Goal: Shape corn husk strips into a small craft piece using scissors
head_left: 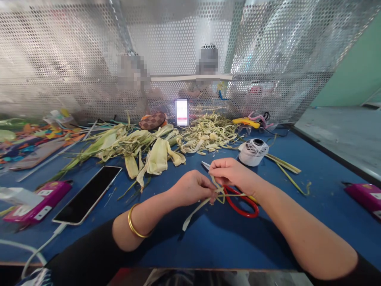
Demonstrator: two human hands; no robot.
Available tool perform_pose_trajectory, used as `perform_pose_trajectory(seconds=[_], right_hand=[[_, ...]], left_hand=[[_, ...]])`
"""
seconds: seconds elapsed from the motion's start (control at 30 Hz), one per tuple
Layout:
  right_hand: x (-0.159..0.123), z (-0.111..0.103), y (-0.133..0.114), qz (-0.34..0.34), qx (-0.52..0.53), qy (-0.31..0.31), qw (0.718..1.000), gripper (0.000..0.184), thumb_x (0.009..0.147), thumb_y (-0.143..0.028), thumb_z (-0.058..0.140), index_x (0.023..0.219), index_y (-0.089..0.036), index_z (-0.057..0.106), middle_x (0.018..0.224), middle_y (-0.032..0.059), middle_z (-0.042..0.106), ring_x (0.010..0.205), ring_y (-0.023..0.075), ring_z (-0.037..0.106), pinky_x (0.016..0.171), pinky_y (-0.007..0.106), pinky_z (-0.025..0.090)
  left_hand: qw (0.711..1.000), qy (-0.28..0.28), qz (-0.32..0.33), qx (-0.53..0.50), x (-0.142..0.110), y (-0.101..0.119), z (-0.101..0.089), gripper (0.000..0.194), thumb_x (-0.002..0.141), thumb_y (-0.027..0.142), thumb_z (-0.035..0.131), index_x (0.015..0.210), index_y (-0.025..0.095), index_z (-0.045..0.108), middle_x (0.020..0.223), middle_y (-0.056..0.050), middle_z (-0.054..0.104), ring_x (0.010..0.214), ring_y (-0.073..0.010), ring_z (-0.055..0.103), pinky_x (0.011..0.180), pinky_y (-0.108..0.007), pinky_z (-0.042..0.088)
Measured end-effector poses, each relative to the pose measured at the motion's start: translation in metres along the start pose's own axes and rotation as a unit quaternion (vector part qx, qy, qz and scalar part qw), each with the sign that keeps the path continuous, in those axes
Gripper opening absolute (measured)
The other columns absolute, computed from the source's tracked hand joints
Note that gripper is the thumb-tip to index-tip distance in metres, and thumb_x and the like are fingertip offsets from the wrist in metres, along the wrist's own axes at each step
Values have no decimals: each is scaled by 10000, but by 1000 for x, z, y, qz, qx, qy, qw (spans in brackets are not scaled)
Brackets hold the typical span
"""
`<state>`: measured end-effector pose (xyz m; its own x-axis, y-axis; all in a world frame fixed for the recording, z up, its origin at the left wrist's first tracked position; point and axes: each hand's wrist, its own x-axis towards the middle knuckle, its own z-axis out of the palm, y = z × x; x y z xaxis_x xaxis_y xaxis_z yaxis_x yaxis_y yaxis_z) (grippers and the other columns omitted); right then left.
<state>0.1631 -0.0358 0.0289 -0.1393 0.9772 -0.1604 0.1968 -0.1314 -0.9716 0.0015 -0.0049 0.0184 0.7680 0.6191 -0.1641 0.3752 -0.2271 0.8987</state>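
Note:
My left hand (195, 186) pinches pale green strips of corn husk (195, 214) that cross and loop between my hands. Close by on the right, my right hand (228, 172) is closed on the upper part of the same strips. One loose end hangs down to the left, and another strip runs right beneath my right wrist. Red-handled scissors (250, 214) lie on the blue table behind and below the strips, their blades partly hidden by my right hand. Beyond that hand stands a spool of white thread (253, 152).
Whole husks (157, 155) and a heap of thin husk strips (211, 133) lie across the back. A phone (89, 194) with a cable and a purple power strip (44, 200) are on the left. Stalks (285, 163) lie at right; a perforated metal screen (172, 35) stands behind.

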Motion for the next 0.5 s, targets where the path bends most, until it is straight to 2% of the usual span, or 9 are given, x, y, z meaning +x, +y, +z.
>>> perform_pose_trajectory(seconds=[0.07, 0.13, 0.27, 0.37, 0.5], right_hand=[[2, -2, 2, 2, 65, 11, 998, 149, 690, -294, 596, 616, -176, 545, 476, -56, 507, 363, 48, 341, 401, 216, 239], [5, -4, 4, -35, 140, 60, 988, 174, 705, -322, 608, 632, -183, 531, 529, -43, 536, 403, 69, 437, 434, 227, 321], [7, -5, 2, -130, 235, 137, 954, 212, 736, -354, 629, 658, -201, 504, 572, -53, 511, 580, 118, 593, 560, 245, 439], [6, -2, 2, -163, 246, 113, 949, 223, 767, -360, 626, 673, -204, 497, 593, -57, 503, 659, 131, 630, 663, 269, 480], [7, 4, 7, -161, 215, 78, 960, 242, 786, -402, 616, 705, -204, 501, 621, -45, 537, 729, 155, 652, 737, 305, 484]], left_hand=[[999, -33, 2, -21, -1, 0, 2, 162, 681, 235, 613, 593, 159, 725, 563, -3, 648, 494, -89, 461, 509, -201, 359], [997, -50, -7, -60, 0, 0, 3, 161, 680, 278, 645, 616, 159, 732, 581, -10, 660, 512, -95, 493, 537, -201, 389], [993, -30, -32, -107, 1, 0, -3, 170, 662, 315, 684, 606, 159, 720, 580, -9, 655, 504, -88, 488, 546, -201, 399], [993, -25, -38, -112, 1, -1, -6, 192, 662, 337, 691, 599, 156, 706, 598, -13, 659, 518, -89, 492, 560, -205, 401], [992, -35, -43, -112, 1, -2, -4, 266, 657, 420, 698, 589, 162, 687, 576, -4, 631, 547, -103, 515, 587, -217, 407]])
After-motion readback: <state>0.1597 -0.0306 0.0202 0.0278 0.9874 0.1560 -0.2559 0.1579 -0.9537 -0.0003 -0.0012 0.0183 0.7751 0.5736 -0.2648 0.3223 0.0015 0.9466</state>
